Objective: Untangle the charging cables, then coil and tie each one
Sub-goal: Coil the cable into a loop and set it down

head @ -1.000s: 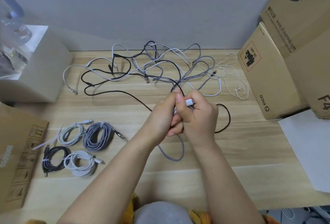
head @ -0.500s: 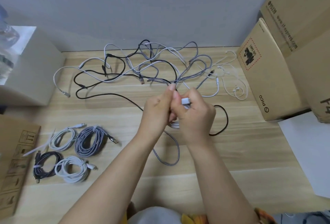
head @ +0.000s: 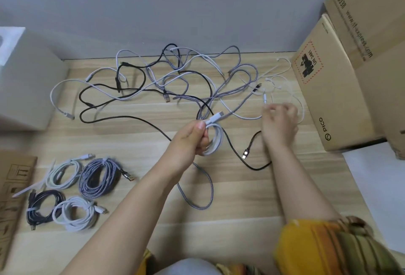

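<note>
The left hand (head: 192,141) grips a small white coil (head: 213,137) in a closed grip, thumb pressed over the turns near the plug (head: 217,115) that sticks out above; I judge this pinch is there to keep the loops from springing apart until a tie goes on; the right hand (head: 279,121) reaches out to the thin white ties (head: 282,82) lying by the box (head: 335,90), probably to fetch one; it is blurred, so I cannot tell whether its grip is closed on a tie or merely touching; a grey braided cable (head: 203,189) loops under the left wrist, and a black cable (head: 252,160) ends near the right forearm; the tangle (head: 175,77) lies at the back of the worktop (head: 241,204), against the wall; four tied coils (head: 76,191) sit at the near left, set apart as finished work, it seems; which strands in the tangle belong together is hard to trace; the cartons at both edges are cut off.
</note>
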